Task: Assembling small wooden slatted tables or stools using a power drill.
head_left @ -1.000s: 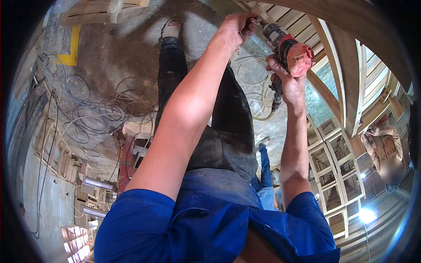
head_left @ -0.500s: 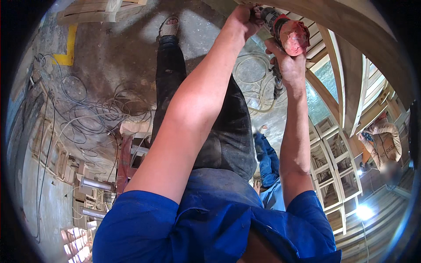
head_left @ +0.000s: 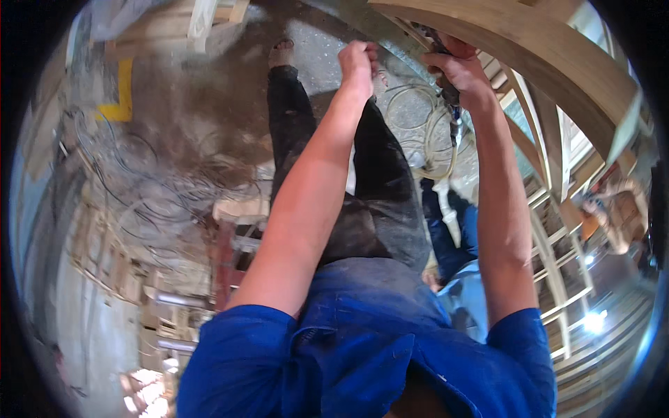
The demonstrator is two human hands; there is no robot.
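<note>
Tool [head_left: 446, 66] half-hidden behind right hand [head_left: 456, 70]

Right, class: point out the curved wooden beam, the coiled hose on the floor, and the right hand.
curved wooden beam [head_left: 529, 49], head view, its broad face.
coiled hose [head_left: 418, 129], head view, the loop's left side.
right hand [head_left: 456, 70], head view, back of hand.

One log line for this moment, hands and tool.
left hand: closed fist | right hand: gripping dark power tool | against curved pale wooden beam | coiled pale hose below
</note>
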